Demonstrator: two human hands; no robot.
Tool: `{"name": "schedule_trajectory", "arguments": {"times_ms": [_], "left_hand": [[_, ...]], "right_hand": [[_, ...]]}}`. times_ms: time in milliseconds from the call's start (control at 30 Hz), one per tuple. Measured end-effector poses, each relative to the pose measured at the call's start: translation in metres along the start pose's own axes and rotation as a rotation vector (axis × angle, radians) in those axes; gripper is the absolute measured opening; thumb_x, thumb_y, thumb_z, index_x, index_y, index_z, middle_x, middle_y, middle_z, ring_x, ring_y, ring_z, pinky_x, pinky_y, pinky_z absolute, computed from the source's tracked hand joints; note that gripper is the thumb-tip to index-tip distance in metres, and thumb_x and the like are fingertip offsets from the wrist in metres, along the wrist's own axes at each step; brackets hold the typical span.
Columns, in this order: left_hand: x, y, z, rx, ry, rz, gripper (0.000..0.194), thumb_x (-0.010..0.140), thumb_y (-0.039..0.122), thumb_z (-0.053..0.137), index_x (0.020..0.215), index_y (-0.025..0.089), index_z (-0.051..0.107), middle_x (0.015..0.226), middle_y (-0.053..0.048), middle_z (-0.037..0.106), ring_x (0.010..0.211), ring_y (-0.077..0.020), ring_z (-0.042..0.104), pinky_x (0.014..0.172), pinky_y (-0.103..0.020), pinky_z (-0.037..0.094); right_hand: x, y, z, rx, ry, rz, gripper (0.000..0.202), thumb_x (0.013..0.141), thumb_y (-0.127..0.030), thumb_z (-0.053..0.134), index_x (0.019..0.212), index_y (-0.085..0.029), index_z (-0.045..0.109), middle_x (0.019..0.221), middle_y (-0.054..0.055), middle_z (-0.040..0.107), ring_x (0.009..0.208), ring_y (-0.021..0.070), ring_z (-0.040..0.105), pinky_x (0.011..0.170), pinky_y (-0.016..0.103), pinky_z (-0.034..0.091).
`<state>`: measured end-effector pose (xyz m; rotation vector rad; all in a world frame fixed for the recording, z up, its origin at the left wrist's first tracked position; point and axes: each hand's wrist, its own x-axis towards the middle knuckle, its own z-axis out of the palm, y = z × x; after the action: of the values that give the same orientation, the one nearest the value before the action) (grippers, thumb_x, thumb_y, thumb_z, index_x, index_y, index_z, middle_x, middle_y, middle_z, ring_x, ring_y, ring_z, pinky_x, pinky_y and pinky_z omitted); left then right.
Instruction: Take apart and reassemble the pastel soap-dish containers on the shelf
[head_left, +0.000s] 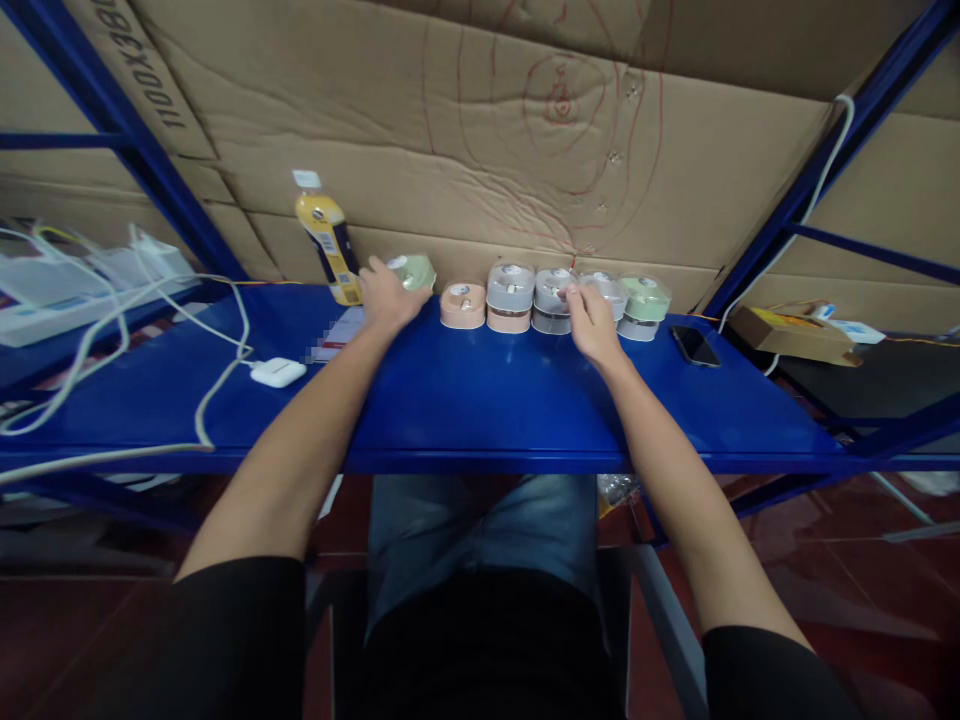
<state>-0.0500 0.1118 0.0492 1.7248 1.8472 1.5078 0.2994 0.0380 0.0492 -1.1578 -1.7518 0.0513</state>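
My left hand is at the back of the blue shelf, its thumb and fingers around a small green case with a clear lid. My right hand reaches the row of stacked cases, its thumb at the left side of a grey case with a clear lid; some of its fingers are hidden. Between the hands stand a single pink case, a grey case on a pink one, and a grey stack. Right of my right hand, a green case rests on a grey one.
A yellow drink bottle stands behind my left hand, near a printed paper. A white earbud case and white cables lie at left. Rightward are a phone and an open cardboard box. Cardboard backs the shelf.
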Motion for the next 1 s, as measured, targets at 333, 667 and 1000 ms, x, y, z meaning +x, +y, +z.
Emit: {"name": "schedule_trajectory", "arguments": {"times_ms": [333, 667, 1000], "left_hand": [[-0.094, 0.047, -0.023, -0.158, -0.579, 0.61, 0.12, 0.065, 0.052, 0.094, 0.166, 0.018, 0.039, 0.159, -0.022, 0.062, 0.152, -0.0474, 0.058, 0.128, -0.06, 0.046], [-0.12, 0.027, 0.0, -0.171, -0.771, 0.601, 0.121, 0.066, 0.051, 0.095, 0.169, 0.021, 0.039, 0.154, -0.021, 0.068, 0.142, -0.046, 0.067, 0.121, -0.059, 0.053], [-0.117, 0.018, -0.004, -0.134, -0.736, 0.645, 0.101, 0.077, 0.059, 0.091, 0.165, 0.025, 0.054, 0.157, -0.018, 0.063, 0.146, -0.0453, 0.062, 0.127, -0.062, 0.047]], "right_hand": [[-0.014, -0.03, -0.003, 0.172, -0.335, -0.176, 0.11, 0.073, -0.083, 0.088, 0.164, -0.03, 0.054, 0.166, 0.016, 0.059, 0.142, 0.0406, 0.064, 0.116, 0.058, 0.057], [-0.032, -0.039, 0.023, 0.046, -0.647, -0.247, 0.1, 0.066, -0.072, 0.097, 0.15, -0.025, 0.069, 0.15, 0.016, 0.072, 0.139, 0.0436, 0.068, 0.123, 0.064, 0.051], [-0.017, -0.026, -0.011, 0.07, -0.6, -0.02, 0.076, 0.083, -0.077, 0.081, 0.137, -0.024, 0.075, 0.13, 0.011, 0.081, 0.114, 0.0355, 0.076, 0.104, 0.055, 0.062]]}}
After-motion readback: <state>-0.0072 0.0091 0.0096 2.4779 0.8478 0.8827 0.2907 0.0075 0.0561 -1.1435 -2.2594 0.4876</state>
